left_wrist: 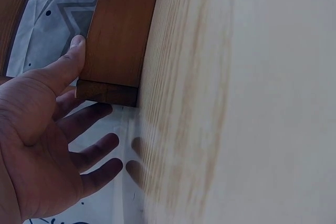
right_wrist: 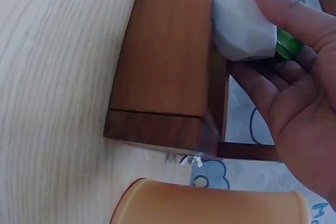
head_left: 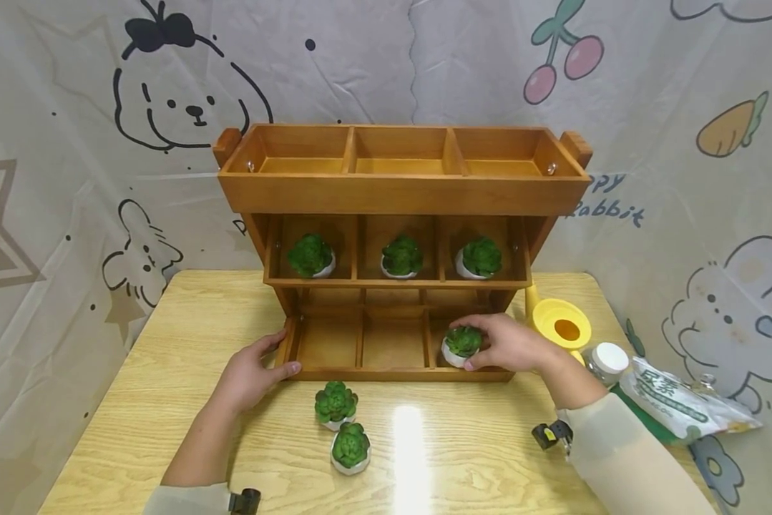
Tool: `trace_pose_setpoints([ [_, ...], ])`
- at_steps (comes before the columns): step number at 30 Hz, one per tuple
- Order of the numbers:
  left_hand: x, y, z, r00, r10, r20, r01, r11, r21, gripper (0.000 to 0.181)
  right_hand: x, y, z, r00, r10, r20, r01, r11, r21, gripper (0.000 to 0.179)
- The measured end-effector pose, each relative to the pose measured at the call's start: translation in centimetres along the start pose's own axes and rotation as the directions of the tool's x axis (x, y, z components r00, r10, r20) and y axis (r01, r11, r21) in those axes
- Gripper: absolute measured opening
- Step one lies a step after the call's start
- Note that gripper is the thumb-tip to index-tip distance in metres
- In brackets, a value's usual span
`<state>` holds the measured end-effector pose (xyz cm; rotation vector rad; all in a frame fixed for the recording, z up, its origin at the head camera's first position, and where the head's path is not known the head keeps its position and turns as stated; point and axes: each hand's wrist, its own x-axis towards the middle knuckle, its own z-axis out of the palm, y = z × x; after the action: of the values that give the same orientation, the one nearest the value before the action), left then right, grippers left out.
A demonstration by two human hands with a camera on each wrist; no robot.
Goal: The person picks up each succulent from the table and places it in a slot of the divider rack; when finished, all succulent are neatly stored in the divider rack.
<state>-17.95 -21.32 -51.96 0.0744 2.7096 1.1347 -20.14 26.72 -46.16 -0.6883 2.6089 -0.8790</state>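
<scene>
My right hand (head_left: 511,343) grips a small potted succulent (head_left: 463,342) in the right compartment of the bottom tier. In the right wrist view, the thumb lies across the white faceted pot (right_wrist: 244,22), the fingers are below it, and the pot is just behind the front board. My left hand (head_left: 250,375) holds the bottom tier's left front corner between thumb and index finger; its other fingers (left_wrist: 100,171) are spread beside the wood. The wooden shelf (head_left: 405,194) has three tiers. Two more potted succulents, one (head_left: 335,405) behind the other (head_left: 350,448), stand on the table before it.
Three potted succulents, including a middle one (head_left: 401,256), occupy the middle tier. Right of the shelf are a yellow watering can (head_left: 561,323), a white-lidded jar (head_left: 609,357) and a white-and-green bag (head_left: 678,400). Printed cloth (head_left: 373,64) hangs around the table (head_left: 134,429).
</scene>
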Motion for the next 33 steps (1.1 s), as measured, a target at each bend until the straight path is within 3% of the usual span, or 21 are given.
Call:
trace_pose_setpoints([
  [25,0.0,0.2,-0.1,1.0,-0.013,-0.002,0.013,1.0,-0.003,0.084,1.8,2.7,1.4,1.0,0.013,0.0,-0.013,0.994,-0.11,0.066],
  [33,0.1,0.1,0.0,1.0,-0.021,0.001,0.021,1.0,-0.004,0.084,2.1,3.2,1.5,1.0,0.025,-0.007,-0.025,0.995,-0.096,0.066],
])
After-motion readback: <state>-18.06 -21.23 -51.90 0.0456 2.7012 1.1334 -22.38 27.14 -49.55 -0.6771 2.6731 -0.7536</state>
